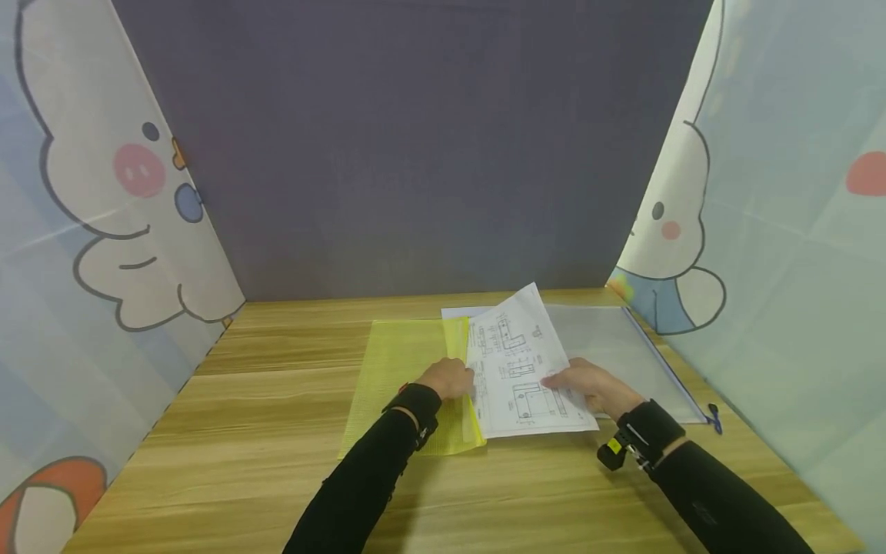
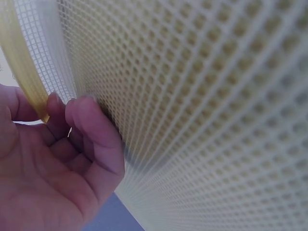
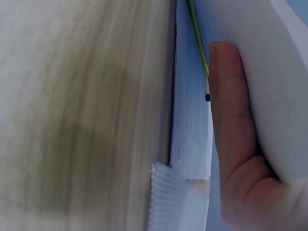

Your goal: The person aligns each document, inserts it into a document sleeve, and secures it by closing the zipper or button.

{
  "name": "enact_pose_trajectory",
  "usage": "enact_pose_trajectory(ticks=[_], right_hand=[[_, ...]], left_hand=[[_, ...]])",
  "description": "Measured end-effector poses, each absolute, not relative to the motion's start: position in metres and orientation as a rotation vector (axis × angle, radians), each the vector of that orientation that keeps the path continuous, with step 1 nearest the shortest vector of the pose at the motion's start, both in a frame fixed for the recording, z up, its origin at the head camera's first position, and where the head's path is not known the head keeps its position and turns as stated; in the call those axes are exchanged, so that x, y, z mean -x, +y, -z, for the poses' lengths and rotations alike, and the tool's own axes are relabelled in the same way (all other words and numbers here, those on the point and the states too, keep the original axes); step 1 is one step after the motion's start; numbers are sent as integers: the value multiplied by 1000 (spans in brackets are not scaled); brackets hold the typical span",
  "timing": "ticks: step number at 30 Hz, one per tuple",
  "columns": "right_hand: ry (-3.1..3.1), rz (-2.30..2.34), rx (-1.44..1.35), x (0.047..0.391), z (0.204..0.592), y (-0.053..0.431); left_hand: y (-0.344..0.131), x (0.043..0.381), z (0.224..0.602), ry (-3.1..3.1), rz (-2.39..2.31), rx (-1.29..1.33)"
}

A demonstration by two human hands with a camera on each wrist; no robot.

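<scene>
A yellow mesh zip pouch [image 1: 394, 362] lies on the wooden table in the head view. My left hand [image 1: 447, 377] pinches the pouch's right edge; in the left wrist view curled fingers and thumb meet at its yellow edge strip [image 2: 24, 67]. White paper [image 1: 508, 385] printed with technical drawings slants up beside this edge, its left side right at the pouch opening. My right hand [image 1: 597, 386] grips the paper's right side, thumb on top. Seen from the right wrist, straight fingers [image 3: 231, 101] lie along the paper's underside.
A whitish mesh zip pouch [image 1: 595, 338] with a blue zipper lies to the right, partly under the paper. Its blue pull [image 1: 714, 419] sits by the right table edge. A dark panel [image 1: 429, 154] stands behind the table, with cartoon-printed cloth [image 1: 782, 254] at both sides.
</scene>
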State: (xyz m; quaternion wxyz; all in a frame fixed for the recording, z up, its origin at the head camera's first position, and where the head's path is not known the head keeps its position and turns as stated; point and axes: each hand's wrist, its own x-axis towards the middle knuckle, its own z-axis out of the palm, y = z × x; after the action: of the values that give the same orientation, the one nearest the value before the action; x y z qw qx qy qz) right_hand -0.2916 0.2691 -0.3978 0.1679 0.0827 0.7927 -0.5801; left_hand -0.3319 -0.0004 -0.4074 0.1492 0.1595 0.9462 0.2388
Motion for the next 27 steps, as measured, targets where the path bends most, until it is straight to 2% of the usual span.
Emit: enact_pose_trajectory(ticks=[27], right_hand=[[2215,1687,-233,297,403,248]], left_hand=[[-2,332,406,2725,-696,-477]])
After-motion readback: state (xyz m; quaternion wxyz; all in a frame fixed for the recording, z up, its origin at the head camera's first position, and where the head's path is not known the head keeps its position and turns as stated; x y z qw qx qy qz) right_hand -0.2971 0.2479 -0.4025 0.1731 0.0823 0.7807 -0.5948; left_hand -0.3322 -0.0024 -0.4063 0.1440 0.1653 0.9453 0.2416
